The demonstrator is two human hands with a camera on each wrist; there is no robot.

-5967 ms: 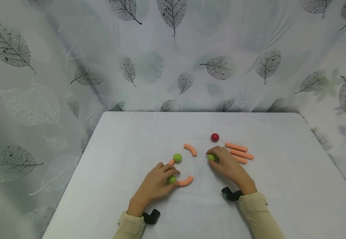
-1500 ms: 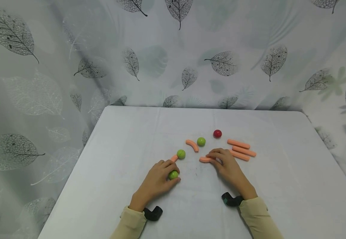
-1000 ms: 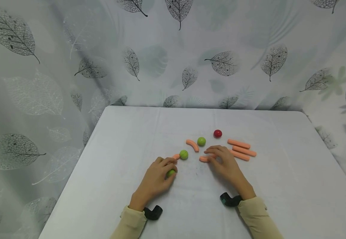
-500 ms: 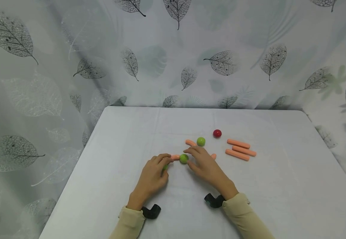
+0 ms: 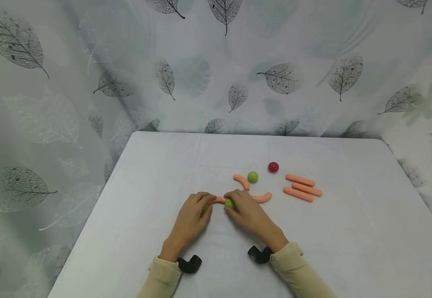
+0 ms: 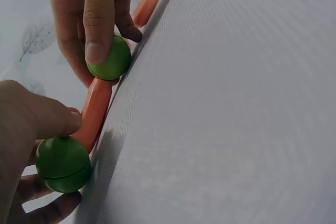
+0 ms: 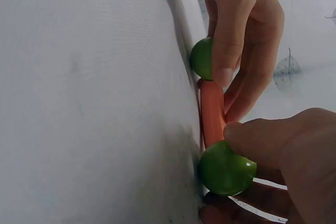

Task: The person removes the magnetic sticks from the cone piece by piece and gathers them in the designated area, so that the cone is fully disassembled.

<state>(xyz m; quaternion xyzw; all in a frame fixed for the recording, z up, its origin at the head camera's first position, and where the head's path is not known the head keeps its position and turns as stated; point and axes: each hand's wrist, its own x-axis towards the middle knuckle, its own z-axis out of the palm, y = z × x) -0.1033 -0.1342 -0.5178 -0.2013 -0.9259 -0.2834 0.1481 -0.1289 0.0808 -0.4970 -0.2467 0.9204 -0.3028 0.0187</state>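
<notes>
My left hand (image 5: pixel 191 217) grips a green ball (image 6: pixel 63 163) with a seam around it, mostly covered by the fingers in the head view. Another green ball (image 7: pixel 227 167) is held between the thumb and fingers of my right hand (image 5: pixel 249 211). A curved orange stick (image 6: pixel 94 114) spans the gap from one ball to the other, its ends right at them. Just beyond my right hand lies a second curved orange stick (image 5: pixel 262 198). A third curved orange stick (image 5: pixel 242 181) rests farther back, beside a loose green ball (image 5: pixel 253 177).
A red ball (image 5: pixel 273 167) sits toward the back of the white table (image 5: pixel 156 165). To its right, three straight orange sticks (image 5: pixel 300 180) lie side by side. Leaf-printed curtains (image 5: pixel 216 74) hang behind the table and along its sides.
My right hand set down a green ball, then left a curved orange stick and moved left onto another green ball. My left hand shifted left with its ball; the stick between swung level.
</notes>
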